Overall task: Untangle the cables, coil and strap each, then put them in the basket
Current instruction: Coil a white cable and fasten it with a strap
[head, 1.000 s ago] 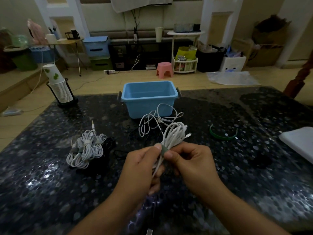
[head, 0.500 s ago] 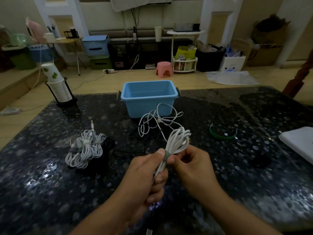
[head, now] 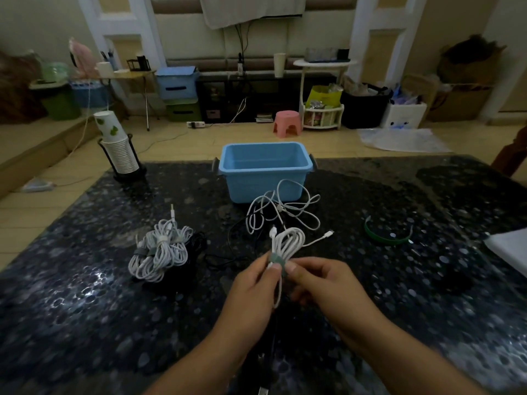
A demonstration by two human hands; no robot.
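Dark speckled tabletop (head: 85,309) fills most of your view, glossy with glare spots. At its far edge, centred, sits the blue basket (head: 263,171), with nothing visible inside. Far left corner: a stack of paper cups (head: 115,146) in a black holder. A white flat item (head: 510,253) cuts in at the right edge; can't tell what it is. A green strap (head: 387,233) lies curved on the tabletop right of centre, well apart from everything.

Left of centre lies a pile of coiled white cables (head: 159,252), grey straps around them, touching a black cable bundle behind. Just in front of the basket lies a loose white cable (head: 285,206), tangled in open loops, with thin black cable (head: 236,238) under and beside it. That tangle sits between your hands and the basket.

The coiled white cable (head: 286,243) you hold is up off the tabletop, near centre, loops fanning upward, one connector end sticking out right, a tail hanging down between your hands. A grey-green strap (head: 276,259) wraps its waist.

Your left hand (head: 251,292) pinches the strapped waist from the left, thumb on the strap. Your right hand (head: 325,283) pinches it from the right, thumb tip against the strap, other fingers curled behind.
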